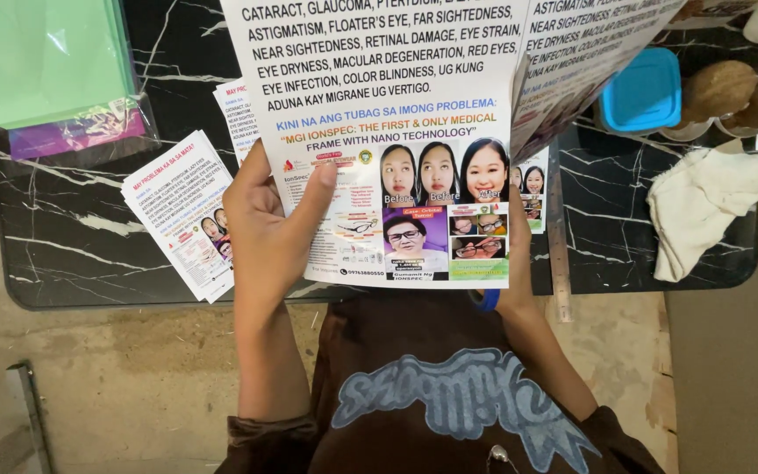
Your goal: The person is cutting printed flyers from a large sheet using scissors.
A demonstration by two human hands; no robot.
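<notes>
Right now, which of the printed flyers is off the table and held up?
The big flyer at centre, gripped by the left hand at its lower left corner. The smaller flyers lie flat on the black marble table.

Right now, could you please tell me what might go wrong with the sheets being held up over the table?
The large printed sheet hides most of the right hand, so its grip could slip unseen. The small flyer stack overhangs the marble table edge and might slide off.

Even, fairly bright overhead light, soft shadows, faint sheen on the black marble tabletop [72,237], sharp focus throughout.
</notes>
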